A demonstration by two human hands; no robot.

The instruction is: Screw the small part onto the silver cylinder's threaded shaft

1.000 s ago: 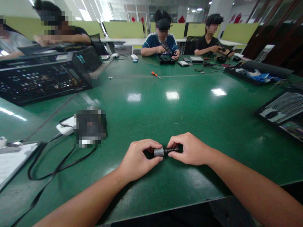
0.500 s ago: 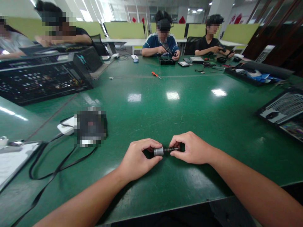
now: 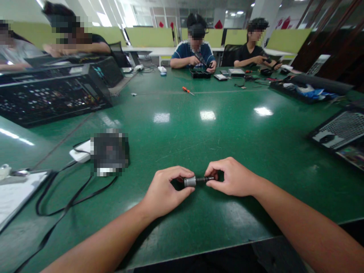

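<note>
A: One grey metal cylinder point(image 3: 190, 181) in the left hand point(image 3: 163, 191), thumb and fingers pinched on its sides. Confirm?
B: Confirmed. Dark ridged shaft point(image 3: 200, 179) sticks out of it toward the right hand point(image 3: 231, 178).
A: Right hand state?
B: Narrow pinch on the shaft's outer end. Short bare stretch of shaft between the two hands.
A: Location?
B: Near edge of the green desk point(image 3: 199, 140), roughly centred. Shaft lies about level. Can't tell if the cylinder touches the surface.
A: Anything around?
B: Black strap point(image 3: 69, 203) and clipboard point(image 3: 21, 193) to the left, computer case point(image 3: 51, 94) beyond them. Perforated metal panel point(image 3: 342, 127) at far right. Orange-handled screwdriver point(image 3: 186, 90) well ahead, apart from both hands.
A: Other people?
B: Co-worker in a blue shirt point(image 3: 180, 53) across the desk, holding a dark tool point(image 3: 200, 58).
</note>
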